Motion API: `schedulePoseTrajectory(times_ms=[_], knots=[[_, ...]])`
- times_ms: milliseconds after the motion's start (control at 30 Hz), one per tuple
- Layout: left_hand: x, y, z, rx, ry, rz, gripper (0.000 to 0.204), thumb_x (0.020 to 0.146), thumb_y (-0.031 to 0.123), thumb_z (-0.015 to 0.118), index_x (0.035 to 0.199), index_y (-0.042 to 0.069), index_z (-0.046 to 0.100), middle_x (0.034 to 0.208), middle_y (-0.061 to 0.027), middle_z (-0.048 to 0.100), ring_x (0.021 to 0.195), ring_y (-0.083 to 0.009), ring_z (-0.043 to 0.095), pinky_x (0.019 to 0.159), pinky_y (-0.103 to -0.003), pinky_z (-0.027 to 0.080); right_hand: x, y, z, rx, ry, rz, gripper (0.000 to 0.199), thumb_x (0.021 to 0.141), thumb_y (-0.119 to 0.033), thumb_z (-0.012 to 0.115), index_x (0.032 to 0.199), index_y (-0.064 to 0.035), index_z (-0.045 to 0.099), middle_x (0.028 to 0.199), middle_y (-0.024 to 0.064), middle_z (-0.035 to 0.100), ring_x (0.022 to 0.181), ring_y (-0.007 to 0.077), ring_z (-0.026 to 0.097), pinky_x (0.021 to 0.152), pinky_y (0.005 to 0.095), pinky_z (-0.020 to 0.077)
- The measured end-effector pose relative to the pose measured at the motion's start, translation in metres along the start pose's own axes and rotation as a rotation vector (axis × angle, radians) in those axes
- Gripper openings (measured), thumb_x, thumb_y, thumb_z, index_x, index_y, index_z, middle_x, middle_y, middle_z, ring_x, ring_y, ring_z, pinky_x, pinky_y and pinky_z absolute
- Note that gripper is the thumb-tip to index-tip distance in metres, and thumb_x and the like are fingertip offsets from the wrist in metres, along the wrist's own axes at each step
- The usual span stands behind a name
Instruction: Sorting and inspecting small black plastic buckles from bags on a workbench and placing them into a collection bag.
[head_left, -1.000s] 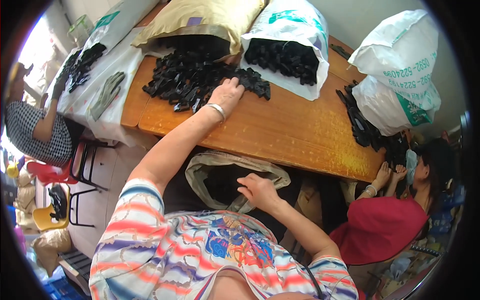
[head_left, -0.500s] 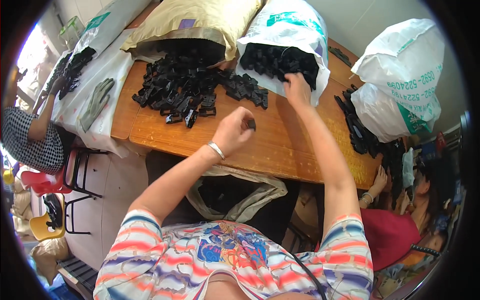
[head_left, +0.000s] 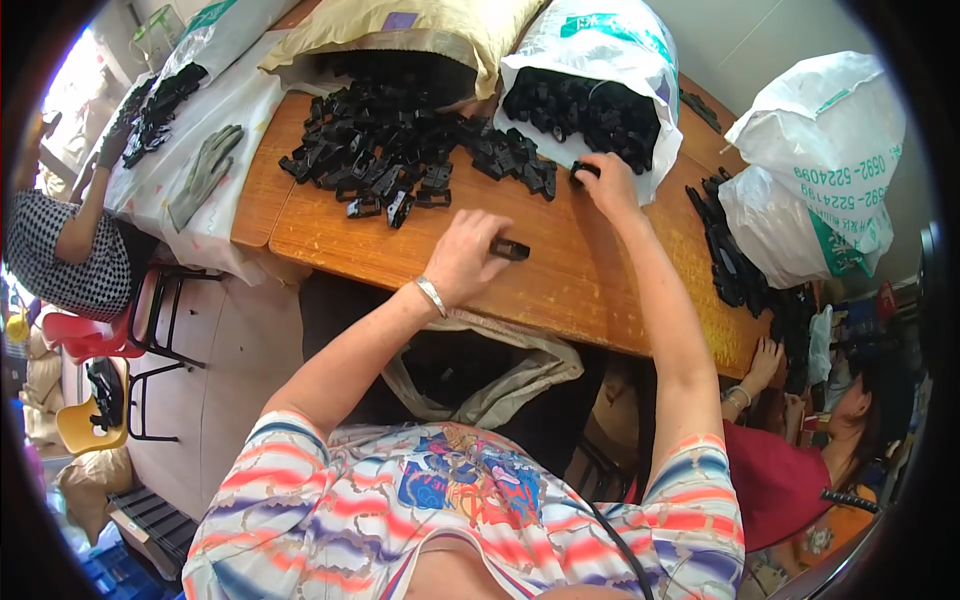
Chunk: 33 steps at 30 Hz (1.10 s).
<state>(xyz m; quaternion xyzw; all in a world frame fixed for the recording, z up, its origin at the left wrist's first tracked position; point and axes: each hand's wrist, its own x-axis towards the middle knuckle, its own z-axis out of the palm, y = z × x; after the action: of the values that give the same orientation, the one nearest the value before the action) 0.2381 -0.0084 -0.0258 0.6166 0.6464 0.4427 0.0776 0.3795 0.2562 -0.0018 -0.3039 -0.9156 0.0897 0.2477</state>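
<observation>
In the view from your head, your left hand (head_left: pixel 462 258) is over the wooden table (head_left: pixel 590 290), and its fingers pinch a small black plastic part (head_left: pixel 510 248). The part is held just above the table top, near the middle of it. The part's long side runs left to right across the picture, with one end in your fingertips and the other end sticking out to your right. Your right hand (head_left: pixel 605 185) reaches far forward to the mouth of the white sack (head_left: pixel 600 60) that lies on its side. Its fingers are curled around another black part (head_left: pixel 583 170) right at the edge of the sack, and that part is too small to tell which way it points. To the left of that sack, a big heap of black parts (head_left: pixel 390 160) is spread on the table in front of a tan sack (head_left: pixel 400 30). A grey glove (head_left: pixel 205 175) lies on a white sheet at the left end of the table. A person in a checked shirt (head_left: pixel 65 260) sits at the left. A person in a red top (head_left: pixel 780 480) sits at your right, with a hand at the table's edge near more black parts (head_left: pixel 735 265). An open bag (head_left: pixel 490 380) hangs under the table in front of you.
</observation>
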Motion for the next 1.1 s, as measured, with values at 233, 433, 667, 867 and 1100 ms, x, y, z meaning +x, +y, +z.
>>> schedulePoseTrajectory(times_ms=[233,433,667,867,1100], knots=[[0.001,-0.014,0.002,0.127,0.083,0.025,0.026,0.074,0.011,0.075,0.098,0.006,0.065,0.099,-0.0109,0.060,0.101,-0.0329,0.053,0.090,-0.040,0.046,-0.062,-0.063,-0.027,0.307,0.022,-0.071,0.023,0.086,-0.005,0.071,0.108,0.0018,0.067,0.092,0.0125,0.066,0.065,0.0158,0.066,0.059,0.0300,0.0516],[0.001,-0.013,0.002,0.100,0.038,-0.002,0.025,0.074,0.012,0.076,0.096,0.006,0.067,0.100,-0.0096,0.061,0.103,-0.0320,0.052,0.091,-0.040,0.046,-0.102,-0.114,-0.011,0.340,-0.022,-0.164,0.021,0.078,-0.005,0.074,0.099,-0.0033,0.070,0.093,0.0122,0.066,0.082,0.0322,0.066,0.071,0.0385,0.0538],[0.003,-0.006,-0.002,0.089,0.006,-0.076,0.022,0.074,0.009,0.077,0.094,0.004,0.071,0.102,-0.0112,0.062,0.107,-0.0316,0.053,0.094,-0.039,0.046,-0.105,-0.127,-0.003,0.183,-0.069,-0.232,0.026,0.078,-0.006,0.071,0.104,-0.0038,0.069,0.093,0.0111,0.063,0.080,0.0300,0.066,0.068,0.0384,0.0543],[0.004,-0.005,-0.004,0.130,0.001,-0.055,0.022,0.074,0.009,0.075,0.095,0.003,0.071,0.102,-0.0115,0.062,0.106,-0.0320,0.053,0.094,-0.038,0.046,-0.114,-0.126,0.011,-0.100,0.031,-0.392,0.032,0.081,-0.009,0.065,0.113,-0.0039,0.065,0.096,0.0104,0.060,0.088,0.0281,0.063,0.072,0.0383,0.0537],[0.040,-0.030,-0.022,0.184,-0.035,0.121,0.028,0.077,-0.005,0.055,0.100,0.005,0.066,0.102,-0.0143,0.061,0.103,-0.0340,0.057,0.093,-0.041,0.049,-0.169,-0.157,-0.023,0.298,-0.013,-0.208,0.029,0.077,-0.011,0.074,0.105,-0.0056,0.067,0.095,0.0142,0.065,0.081,0.0345,0.066,0.069,0.0419,0.0543]])
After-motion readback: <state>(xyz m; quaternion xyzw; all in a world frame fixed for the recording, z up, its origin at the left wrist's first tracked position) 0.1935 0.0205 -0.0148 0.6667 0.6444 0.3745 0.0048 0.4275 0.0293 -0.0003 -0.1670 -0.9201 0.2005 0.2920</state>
